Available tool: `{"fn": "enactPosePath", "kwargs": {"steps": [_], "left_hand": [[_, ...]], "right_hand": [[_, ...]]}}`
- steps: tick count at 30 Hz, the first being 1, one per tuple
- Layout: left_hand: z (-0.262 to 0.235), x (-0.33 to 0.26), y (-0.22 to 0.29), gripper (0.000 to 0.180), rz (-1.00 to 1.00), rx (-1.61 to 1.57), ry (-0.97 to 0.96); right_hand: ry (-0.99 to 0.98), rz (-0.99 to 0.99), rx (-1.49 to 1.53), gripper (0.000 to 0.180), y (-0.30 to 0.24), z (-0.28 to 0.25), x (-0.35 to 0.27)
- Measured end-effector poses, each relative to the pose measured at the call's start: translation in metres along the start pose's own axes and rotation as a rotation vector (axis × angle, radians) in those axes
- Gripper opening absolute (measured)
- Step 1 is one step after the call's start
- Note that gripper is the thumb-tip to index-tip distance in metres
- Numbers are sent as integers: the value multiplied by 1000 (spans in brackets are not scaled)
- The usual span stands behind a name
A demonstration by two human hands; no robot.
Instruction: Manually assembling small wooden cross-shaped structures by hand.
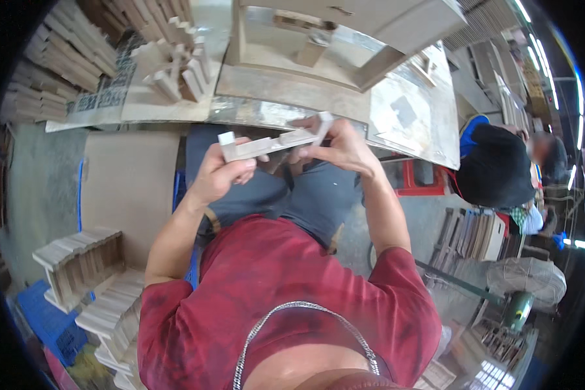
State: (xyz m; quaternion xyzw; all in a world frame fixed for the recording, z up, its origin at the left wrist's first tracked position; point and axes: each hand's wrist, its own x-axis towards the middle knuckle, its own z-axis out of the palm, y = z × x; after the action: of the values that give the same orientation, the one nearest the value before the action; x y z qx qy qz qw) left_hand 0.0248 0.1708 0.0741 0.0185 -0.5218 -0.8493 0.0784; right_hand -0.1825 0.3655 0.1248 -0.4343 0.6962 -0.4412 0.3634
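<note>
A pale wooden bracket-like piece (pixel 261 147), a long bar with an upright block at each end, is held level above my lap, close to the table's near edge. My left hand (pixel 220 173) is closed around its left end, thumb along the front. At the other end my right hand (pixel 346 148) grips it with the thumb below, near the right upright. A smaller wooden strip (pixel 297 138) seems to lie along the bar beside my right fingers; whether it is a separate part I cannot tell.
Ahead is a worktable (pixel 276 114) bearing a large wooden frame (pixel 299 73) and a cluster of wooden pieces (pixel 179 71). Wood stacks (pixel 78 45) rise at the far left, more stacked pieces (pixel 88 260) at near left. A fan (pixel 525 283), a red stool (pixel 419 182) and another person (pixel 497 162) are right.
</note>
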Motion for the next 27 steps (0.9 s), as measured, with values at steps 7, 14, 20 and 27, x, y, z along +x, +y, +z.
{"fn": "enactPosePath", "kwargs": {"steps": [7, 14, 20, 27], "left_hand": [[-12, -27, 33, 42, 297, 812, 428], [42, -286, 173, 28, 127, 1846, 1786], [56, -456, 159, 31, -1175, 1721, 1898], [-2, -508, 135, 25, -1020, 1767, 1712]], "right_hand": [[310, 40, 26, 21, 15, -4, -23], [148, -223, 240, 19, 66, 2, 65], [-82, -356, 306, 11, 39, 33, 117], [-37, -341, 237, 17, 19, 36, 89]]}}
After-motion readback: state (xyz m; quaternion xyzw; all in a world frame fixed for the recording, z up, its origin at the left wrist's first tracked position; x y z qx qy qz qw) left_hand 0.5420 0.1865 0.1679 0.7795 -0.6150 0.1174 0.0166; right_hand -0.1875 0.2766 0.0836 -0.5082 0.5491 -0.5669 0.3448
